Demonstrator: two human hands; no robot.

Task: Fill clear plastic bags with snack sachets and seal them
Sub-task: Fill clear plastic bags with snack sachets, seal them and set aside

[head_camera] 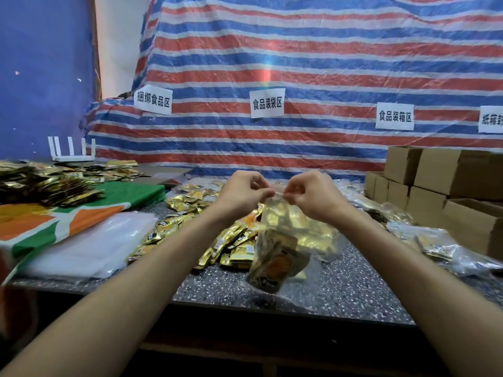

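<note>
Striped tarp [299, 63] hangs behind the pile [190, 229] of loose gold sachets, with paper zone labels stuck on it; likely marks out the work stations.

Speckled table [217, 289] carries the pile at its middle, within reach of both arms.

Cardboard boxes [435, 180] stacked well right of the pile, probably waiting for finished bags.

Green-and-orange cloth [130, 194] lies left of the pile, with a second heap of sachets on its far part.

Stack of flat empty bags [89, 246] just left of the pile, near edge. Handy for taking the next one.

Filled bags [449, 251] lie right of the pile, between it and the boxes.

Bag [283, 240] in work hangs in the air over the pile's near right edge, held up by its mouth. Its lower end sags toward the table.

Left hand [242, 191] and right hand [310, 194] are raised above the pile's far side, close together. Each has its fingers curled and pinches the bag's top edge, thumb against forefinger. Holding it up lets the load drop clear of the seal strip.

Sachets [275, 265] sit bunched at the bag's bottom.

Judged step: pressing the mouth closed. The edge is blurred, so how much is sealed cannot be told.
</note>
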